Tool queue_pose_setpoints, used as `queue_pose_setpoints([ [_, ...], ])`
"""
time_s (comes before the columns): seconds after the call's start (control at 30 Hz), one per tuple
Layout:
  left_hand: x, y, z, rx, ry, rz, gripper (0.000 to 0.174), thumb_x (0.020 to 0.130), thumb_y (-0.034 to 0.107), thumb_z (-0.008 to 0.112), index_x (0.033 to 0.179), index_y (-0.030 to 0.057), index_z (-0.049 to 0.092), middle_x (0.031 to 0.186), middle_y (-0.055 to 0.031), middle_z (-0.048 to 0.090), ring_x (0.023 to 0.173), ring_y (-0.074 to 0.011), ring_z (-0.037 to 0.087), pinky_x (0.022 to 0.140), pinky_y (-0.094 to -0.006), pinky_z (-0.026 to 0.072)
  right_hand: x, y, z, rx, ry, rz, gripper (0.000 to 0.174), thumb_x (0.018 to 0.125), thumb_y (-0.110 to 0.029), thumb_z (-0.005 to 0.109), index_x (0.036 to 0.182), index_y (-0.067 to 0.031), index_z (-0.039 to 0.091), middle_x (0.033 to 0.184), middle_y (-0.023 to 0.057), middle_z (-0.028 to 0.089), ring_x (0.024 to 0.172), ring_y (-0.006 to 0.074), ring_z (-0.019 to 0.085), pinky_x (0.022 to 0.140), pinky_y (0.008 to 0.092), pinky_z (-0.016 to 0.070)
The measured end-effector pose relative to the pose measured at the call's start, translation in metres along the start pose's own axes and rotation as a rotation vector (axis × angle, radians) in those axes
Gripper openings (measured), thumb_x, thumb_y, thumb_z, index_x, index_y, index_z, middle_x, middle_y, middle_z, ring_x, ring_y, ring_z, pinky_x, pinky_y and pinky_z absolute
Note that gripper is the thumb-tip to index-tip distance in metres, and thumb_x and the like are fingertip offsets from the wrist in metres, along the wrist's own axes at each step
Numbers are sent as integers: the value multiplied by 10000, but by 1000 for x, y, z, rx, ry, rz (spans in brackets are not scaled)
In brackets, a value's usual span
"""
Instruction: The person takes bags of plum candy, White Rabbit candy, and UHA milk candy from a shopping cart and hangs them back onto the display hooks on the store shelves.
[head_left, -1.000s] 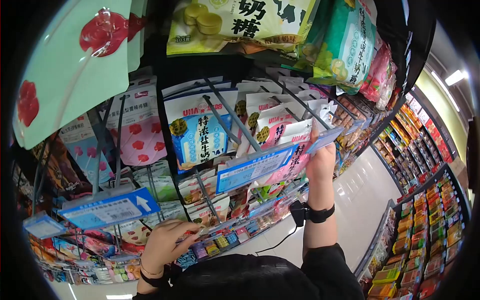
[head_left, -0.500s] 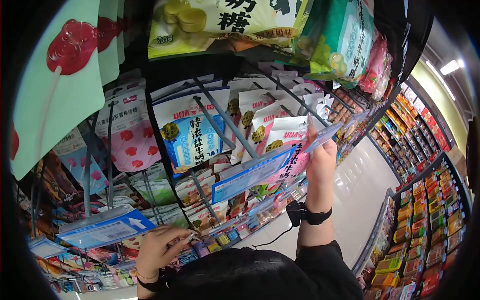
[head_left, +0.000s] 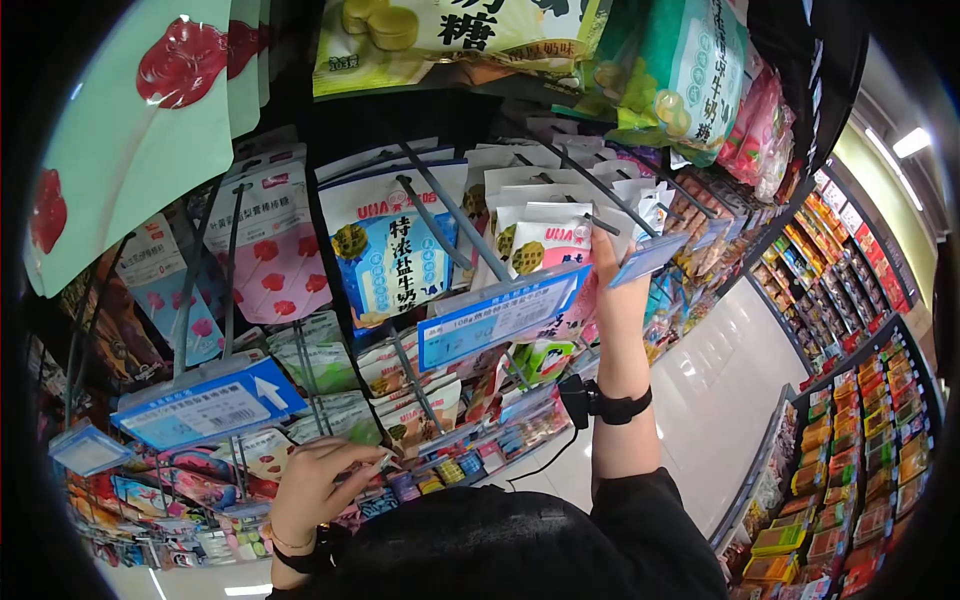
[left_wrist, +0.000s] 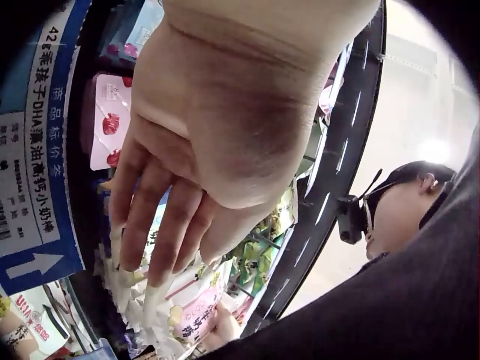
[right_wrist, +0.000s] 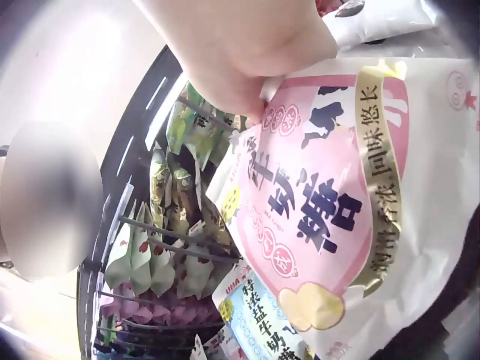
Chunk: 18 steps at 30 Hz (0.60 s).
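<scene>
In the head view my right hand point(head_left: 620, 290) holds a pink-and-white bag of milk candy point(head_left: 555, 258) by its side edge, just behind a blue price tag point(head_left: 505, 315) on a hook rack. The right wrist view shows the bag's point(right_wrist: 322, 187) printed front, with the thumb side of the hand at its edge; the other fingers are hidden behind it. Similar bags hang behind it, and a blue-and-white candy bag point(head_left: 390, 260) hangs to its left. Low at the rack's front, my left hand point(head_left: 312, 488) has relaxed fingers and holds nothing.
Pink lollipop bags point(head_left: 275, 245) hang at left under a second price tag point(head_left: 205, 400). Large green candy bags point(head_left: 685, 85) overhang at the top. Metal hooks point(head_left: 440, 210) stick out toward me. Across the tiled aisle point(head_left: 700, 390) stand more shelves point(head_left: 840, 450).
My right hand and the pink-and-white bag have shifted up and left, the bag now more behind the price tag. The left hand stays near the same place, and the view sways slightly.
</scene>
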<state>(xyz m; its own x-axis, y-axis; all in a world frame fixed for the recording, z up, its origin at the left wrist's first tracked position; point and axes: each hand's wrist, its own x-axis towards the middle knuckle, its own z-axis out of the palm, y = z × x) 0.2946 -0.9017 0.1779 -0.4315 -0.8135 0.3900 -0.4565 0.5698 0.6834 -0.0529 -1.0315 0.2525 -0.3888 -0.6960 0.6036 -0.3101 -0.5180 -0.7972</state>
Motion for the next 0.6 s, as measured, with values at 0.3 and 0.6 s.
queue_pose_setpoints([
  [0.3,-19,23,9,104,35,-72,149,742,83,651,878,20,642,788,-122,652,701,-290,619,633,-337,480,-9,10,-5,-123,124,-211,246,832,-159,617,976,30,553,842,107,635,735,192,593,689,301,452],
  [0.6,-55,70,51,375,135,-181,172,768,109,623,908,12,638,808,-150,639,752,-315,612,688,-353,471,-84,22,-99,-441,-47,-419,309,775,-20,636,1069,-9,538,940,117,583,806,215,578,683,306,473],
])
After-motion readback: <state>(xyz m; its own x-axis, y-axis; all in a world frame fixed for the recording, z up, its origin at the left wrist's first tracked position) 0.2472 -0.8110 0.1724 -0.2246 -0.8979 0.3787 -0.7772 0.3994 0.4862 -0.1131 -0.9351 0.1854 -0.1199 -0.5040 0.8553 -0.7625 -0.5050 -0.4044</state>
